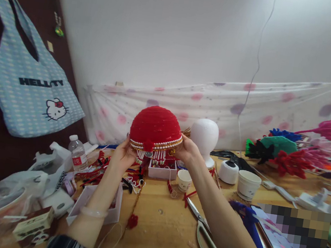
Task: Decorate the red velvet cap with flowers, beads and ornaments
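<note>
A red domed cap (pixel 156 127) with pearl and gold trim round its rim is held up above the table. White bead fringes hang from its lower edge, with a small red flower at the trim. My left hand (pixel 125 154) grips the rim at the left, fingers closed on it. On the other side my right hand (pixel 187 149) is closed on the right edge of the rim. Some of the fingertips are hidden behind the cap. A white foam head (pixel 203 137) stands just behind my right hand.
Scissors (pixel 203 231) lie below my right forearm, near two paper cups (pixel 248 185). A phone (pixel 280 240) lies at the right, colourful fuzzy flowers (pixel 293 161) behind it. White boxes (pixel 162 172), red pieces, a bottle (pixel 77 153) and plastic bags (pixel 30 182) fill the left and middle.
</note>
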Demonstrator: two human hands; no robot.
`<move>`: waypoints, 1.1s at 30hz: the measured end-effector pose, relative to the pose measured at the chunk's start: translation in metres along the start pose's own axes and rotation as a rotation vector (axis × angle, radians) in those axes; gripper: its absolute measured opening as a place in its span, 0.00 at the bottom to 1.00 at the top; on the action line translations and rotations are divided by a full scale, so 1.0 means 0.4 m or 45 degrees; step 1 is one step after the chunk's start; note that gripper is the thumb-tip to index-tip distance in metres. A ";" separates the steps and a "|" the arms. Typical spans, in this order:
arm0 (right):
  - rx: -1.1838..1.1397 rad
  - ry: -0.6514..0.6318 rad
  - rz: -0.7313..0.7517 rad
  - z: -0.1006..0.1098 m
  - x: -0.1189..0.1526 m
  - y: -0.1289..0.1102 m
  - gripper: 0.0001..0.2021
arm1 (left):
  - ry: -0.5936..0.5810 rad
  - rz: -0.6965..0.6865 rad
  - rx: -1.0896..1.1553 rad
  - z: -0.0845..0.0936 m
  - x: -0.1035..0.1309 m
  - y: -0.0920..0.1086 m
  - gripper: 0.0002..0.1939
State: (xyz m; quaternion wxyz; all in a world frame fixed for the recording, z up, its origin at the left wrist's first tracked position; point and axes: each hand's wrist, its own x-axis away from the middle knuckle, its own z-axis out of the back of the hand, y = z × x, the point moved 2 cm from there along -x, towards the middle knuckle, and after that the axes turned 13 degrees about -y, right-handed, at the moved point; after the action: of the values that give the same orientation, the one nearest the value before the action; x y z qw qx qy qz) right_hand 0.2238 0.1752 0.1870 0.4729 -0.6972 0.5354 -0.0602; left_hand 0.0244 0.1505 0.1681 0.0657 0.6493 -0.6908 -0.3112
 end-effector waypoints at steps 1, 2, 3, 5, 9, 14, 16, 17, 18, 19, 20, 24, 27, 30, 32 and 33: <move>0.002 0.026 -0.016 0.000 0.021 0.002 0.17 | -0.008 -0.033 0.033 0.001 0.001 0.000 0.21; 0.013 0.048 -0.030 -0.001 0.044 0.006 0.20 | -0.020 -0.058 0.063 0.001 0.004 0.000 0.21; 0.031 0.063 -0.038 -0.005 0.067 0.010 0.21 | -0.034 -0.077 0.092 0.001 0.007 0.001 0.22; 0.092 0.079 -0.030 -0.017 0.110 0.023 0.16 | -0.062 -0.096 0.143 -0.001 0.014 0.001 0.22; 0.253 0.069 0.038 -0.051 0.154 0.050 0.18 | -0.064 -0.097 0.217 -0.009 0.027 -0.002 0.22; 0.380 0.080 0.085 -0.071 0.155 0.053 0.18 | -0.006 -0.069 0.244 -0.012 0.039 -0.010 0.23; 0.401 0.081 0.100 -0.072 0.156 0.049 0.18 | 0.014 -0.058 0.237 -0.011 0.043 -0.012 0.22; 0.407 0.078 0.103 -0.072 0.157 0.047 0.18 | 0.022 -0.055 0.232 -0.012 0.044 -0.013 0.22; 0.413 0.076 0.104 -0.071 0.159 0.046 0.18 | 0.029 -0.055 0.227 -0.013 0.045 -0.014 0.22; 0.417 0.075 0.105 -0.069 0.161 0.045 0.17 | 0.035 -0.059 0.221 -0.014 0.046 -0.014 0.22; 0.420 0.074 0.107 -0.068 0.162 0.045 0.17 | 0.041 -0.065 0.216 -0.015 0.047 -0.014 0.21; 0.423 0.065 0.112 -0.058 0.164 0.043 0.15 | 0.062 -0.085 0.195 -0.024 0.048 -0.015 0.22; 0.415 0.031 0.102 -0.052 0.163 0.043 0.14 | 0.074 -0.095 0.178 -0.028 0.048 -0.018 0.21; 0.402 0.013 0.090 -0.045 0.161 0.043 0.13 | 0.082 -0.103 0.164 -0.027 0.049 -0.021 0.21; 0.395 0.013 0.079 -0.040 0.160 0.043 0.13 | 0.080 -0.105 0.157 -0.026 0.051 -0.023 0.21; 0.393 0.013 0.074 -0.038 0.159 0.043 0.13 | 0.076 -0.106 0.154 -0.025 0.051 -0.023 0.21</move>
State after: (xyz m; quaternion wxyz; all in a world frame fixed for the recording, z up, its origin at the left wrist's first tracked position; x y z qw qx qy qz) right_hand 0.2298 0.1153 0.1560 0.5732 -0.6000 0.5423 -0.1317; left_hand 0.0343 0.1281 0.1649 0.0340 0.6892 -0.6786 -0.2517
